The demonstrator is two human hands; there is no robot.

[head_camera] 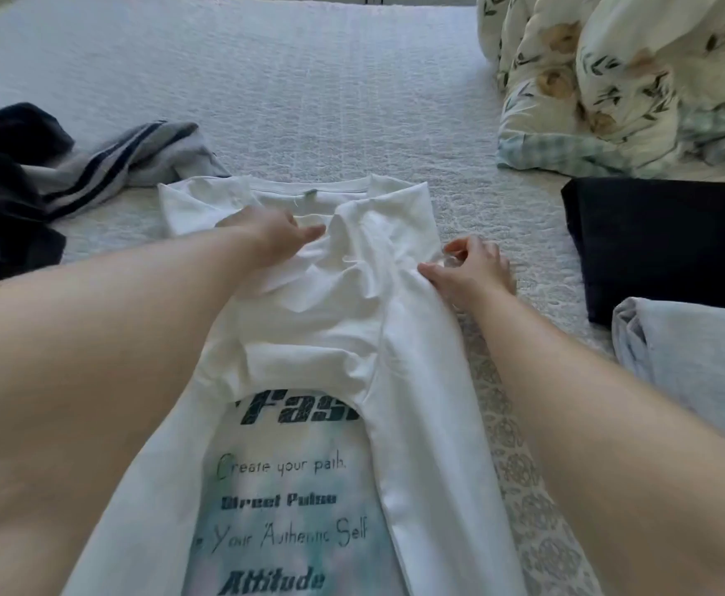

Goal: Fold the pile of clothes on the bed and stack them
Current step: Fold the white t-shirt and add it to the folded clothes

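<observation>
A white T-shirt (322, 329) with dark printed lettering lies flat on the bed (309, 101), collar away from me, both sides folded in over the middle. My left hand (272, 234) rests on the folded left sleeve near the collar, fingers curled down into the cloth. At the shirt's right edge, my right hand (468, 268) pinches the fabric of the folded right side between thumb and fingers. Unfolded clothes lie at the left: a dark garment (3, 200) and a grey one with dark stripes (137, 161).
Folded clothes sit at the right: a black piece (661, 243) and a light grey piece (696, 359) in front of it. A bundled floral duvet (610, 79) fills the far right corner. The white quilted bedspread stretches beyond the shirt.
</observation>
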